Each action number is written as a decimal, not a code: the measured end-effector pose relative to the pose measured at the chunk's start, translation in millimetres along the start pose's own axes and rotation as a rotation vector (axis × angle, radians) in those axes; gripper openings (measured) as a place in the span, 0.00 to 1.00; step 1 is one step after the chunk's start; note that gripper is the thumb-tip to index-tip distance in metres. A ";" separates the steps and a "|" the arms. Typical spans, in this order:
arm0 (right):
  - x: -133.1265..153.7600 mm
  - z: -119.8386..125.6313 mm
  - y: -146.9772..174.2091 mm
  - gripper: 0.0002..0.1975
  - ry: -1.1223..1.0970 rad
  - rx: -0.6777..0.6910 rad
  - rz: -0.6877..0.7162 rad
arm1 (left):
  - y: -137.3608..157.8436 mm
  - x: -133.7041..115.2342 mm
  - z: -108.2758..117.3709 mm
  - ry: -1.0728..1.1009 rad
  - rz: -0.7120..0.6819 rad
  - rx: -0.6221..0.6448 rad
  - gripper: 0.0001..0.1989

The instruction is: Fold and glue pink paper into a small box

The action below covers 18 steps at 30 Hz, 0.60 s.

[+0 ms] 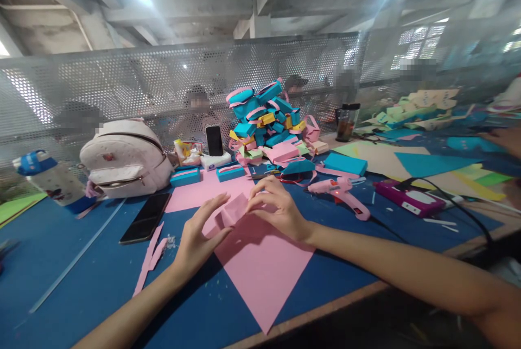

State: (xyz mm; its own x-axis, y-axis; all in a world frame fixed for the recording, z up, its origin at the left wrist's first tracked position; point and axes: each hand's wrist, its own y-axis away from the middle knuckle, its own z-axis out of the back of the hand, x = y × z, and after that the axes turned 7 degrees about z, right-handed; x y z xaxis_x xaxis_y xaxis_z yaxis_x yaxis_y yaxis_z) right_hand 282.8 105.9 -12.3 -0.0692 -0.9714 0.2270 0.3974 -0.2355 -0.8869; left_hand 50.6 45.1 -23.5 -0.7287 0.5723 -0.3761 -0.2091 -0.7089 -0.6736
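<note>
A small folded pink paper box (235,211) is held between my two hands, just above a pink paper sheet (266,273). My left hand (199,232) grips its left side, thumb below and fingers along the far edge. At its right edge, my right hand (279,205) pinches the paper between thumb and fingertips. The pink sheet lies with one corner pointing toward the table's front edge. Another pink sheet (183,197) lies behind my left hand. Right of my right hand rests a pink glue gun (341,195) with a small red light showing.
Blue and pink paper boxes form a tall pile (264,121) at the back. A black phone (146,219), white backpack (126,159) and bottle (57,183) stand left. A purple power strip (409,198) with cables lies right. Other people sit behind the perforated screen (154,77).
</note>
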 end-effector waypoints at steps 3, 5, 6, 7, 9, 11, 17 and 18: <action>-0.9 -0.9 1.8 0.01 0.006 0.013 0.015 | -1.0 -7.8 2.7 -0.015 -0.073 -0.004 0.29; -1.3 -1.8 3.0 0.01 0.006 0.014 0.010 | -1.6 -11.2 3.7 -0.036 -0.130 -0.011 0.27; -1.3 -2.2 3.3 0.01 0.004 0.014 0.006 | -1.8 -12.3 4.0 -0.045 -0.148 -0.015 0.25; -1.2 -2.5 3.5 0.01 0.002 0.011 0.003 | -2.1 -12.9 4.2 -0.051 -0.157 -0.023 0.25; -0.7 -3.0 3.0 0.02 -0.004 0.000 -0.003 | -2.7 -13.1 4.5 -0.059 -0.158 -0.039 0.24; -0.4 -3.1 1.9 0.03 -0.015 -0.013 -0.008 | -3.2 -12.6 4.8 -0.059 -0.156 -0.041 0.23; -1.6 -2.3 1.5 0.02 -0.005 -0.028 0.002 | -3.7 -11.8 4.4 -0.063 -0.158 -0.036 0.22; -1.6 -2.1 2.0 0.03 -0.001 -0.017 0.005 | -3.7 -12.2 4.3 -0.064 -0.162 -0.037 0.22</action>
State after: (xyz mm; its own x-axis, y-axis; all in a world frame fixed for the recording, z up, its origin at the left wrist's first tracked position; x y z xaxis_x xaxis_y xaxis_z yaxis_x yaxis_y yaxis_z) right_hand 281.7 107.0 -15.3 -0.0662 -0.9726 0.2230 0.3817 -0.2312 -0.8949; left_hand 57.4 39.0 -13.7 -0.7278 0.6493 -0.2206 -0.3035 -0.5935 -0.7454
